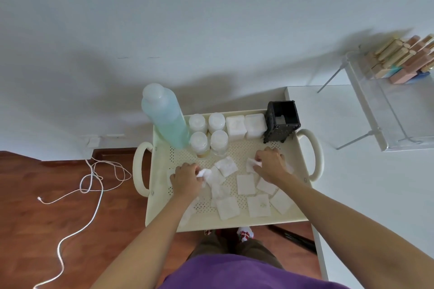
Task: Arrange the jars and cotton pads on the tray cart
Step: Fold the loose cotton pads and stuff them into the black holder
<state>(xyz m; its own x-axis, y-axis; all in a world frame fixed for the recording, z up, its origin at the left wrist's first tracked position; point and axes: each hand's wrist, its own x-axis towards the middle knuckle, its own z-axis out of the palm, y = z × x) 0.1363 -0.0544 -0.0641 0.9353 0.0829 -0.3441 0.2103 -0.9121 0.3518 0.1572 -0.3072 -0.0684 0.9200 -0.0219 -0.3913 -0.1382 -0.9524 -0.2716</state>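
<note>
A cream perforated tray cart (237, 152) stands below me. Several small clear jars with white lids (209, 134) cluster at its back, next to two square white tubs (245, 125). Several square white cotton pads (245, 184) lie scattered over the front half of the tray. My left hand (185, 177) is closed on a crumpled cotton pad (203, 174) at the left side. My right hand (270, 163) pinches another cotton pad (253, 162) near the middle right.
A tall bottle of pale green liquid (168, 119) stands at the tray's back left, a black mesh holder (281, 121) at the back right. A white table (366, 171) with a clear rack (387, 101) is to the right. A white cable (94, 180) lies on the wooden floor.
</note>
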